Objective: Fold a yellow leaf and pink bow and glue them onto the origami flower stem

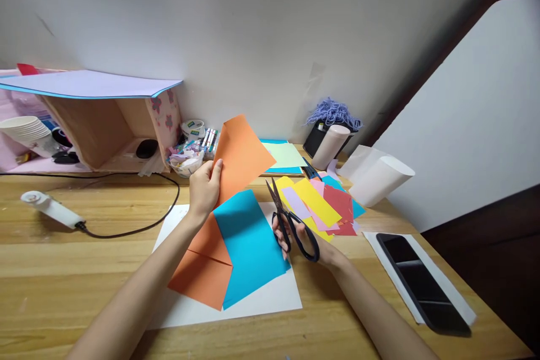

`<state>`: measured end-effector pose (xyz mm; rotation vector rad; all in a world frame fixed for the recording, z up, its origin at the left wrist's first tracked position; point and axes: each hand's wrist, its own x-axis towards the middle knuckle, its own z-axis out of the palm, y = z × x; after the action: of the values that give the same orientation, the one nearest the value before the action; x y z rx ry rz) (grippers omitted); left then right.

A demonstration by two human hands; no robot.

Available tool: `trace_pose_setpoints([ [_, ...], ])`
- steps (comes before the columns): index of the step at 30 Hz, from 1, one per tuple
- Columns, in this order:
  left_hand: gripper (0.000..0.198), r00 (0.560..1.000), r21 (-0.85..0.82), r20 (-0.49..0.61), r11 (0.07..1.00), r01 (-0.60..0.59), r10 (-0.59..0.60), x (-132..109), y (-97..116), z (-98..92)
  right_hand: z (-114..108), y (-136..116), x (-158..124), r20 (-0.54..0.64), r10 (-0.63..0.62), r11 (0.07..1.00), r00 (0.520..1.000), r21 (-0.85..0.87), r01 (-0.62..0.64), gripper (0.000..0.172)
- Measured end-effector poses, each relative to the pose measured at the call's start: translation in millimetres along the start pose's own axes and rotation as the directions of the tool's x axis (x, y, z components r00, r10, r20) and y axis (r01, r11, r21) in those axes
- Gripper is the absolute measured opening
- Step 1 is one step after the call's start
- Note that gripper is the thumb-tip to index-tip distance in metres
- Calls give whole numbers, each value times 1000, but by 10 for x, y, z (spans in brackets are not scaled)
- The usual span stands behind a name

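Note:
My left hand (pixel 205 188) pinches the lower left edge of an orange sheet (pixel 242 152), raised above the desk. In my right hand (pixel 295 236) are black-handled scissors (pixel 283 214), blades slightly apart and pointing up and left, just right of the raised sheet and not touching it. Below lie a blue sheet (pixel 253 247) and orange pieces (pixel 202 278), with a narrow gap across the orange. They rest on a white sheet (pixel 270 301) on the wooden desk.
Yellow, red and pink paper pieces (pixel 323 202) lie to the right, near a rolled white paper (pixel 382 180). A black phone (pixel 422 281) is at the far right. A white device (pixel 50 211) with a black cord is left. Behind are a pink box (pixel 164 118) and markers (pixel 210 139).

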<state>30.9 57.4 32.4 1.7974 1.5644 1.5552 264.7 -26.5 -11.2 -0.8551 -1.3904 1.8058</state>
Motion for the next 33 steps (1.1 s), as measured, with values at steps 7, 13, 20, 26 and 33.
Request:
trace_pose_setpoints([
  [7,33,989,22,143,999,-35,31,-92,75,83,5,58,19,22,-20,998,1000,-61,21,62],
  [13,35,982,47,187,998,-39,30,-125,88,113,-16,72,14,32,-12,998,999,-58,14,60],
  [20,35,976,46,214,998,-39,29,-137,85,123,-39,78,17,42,1,999,999,-33,0,61],
  [26,35,974,42,224,999,-33,23,-137,87,129,-40,75,18,35,13,1000,999,-28,-12,59],
  [33,36,977,42,213,999,-23,13,-125,58,133,-25,93,30,-7,17,998,1000,-61,-18,56],
])
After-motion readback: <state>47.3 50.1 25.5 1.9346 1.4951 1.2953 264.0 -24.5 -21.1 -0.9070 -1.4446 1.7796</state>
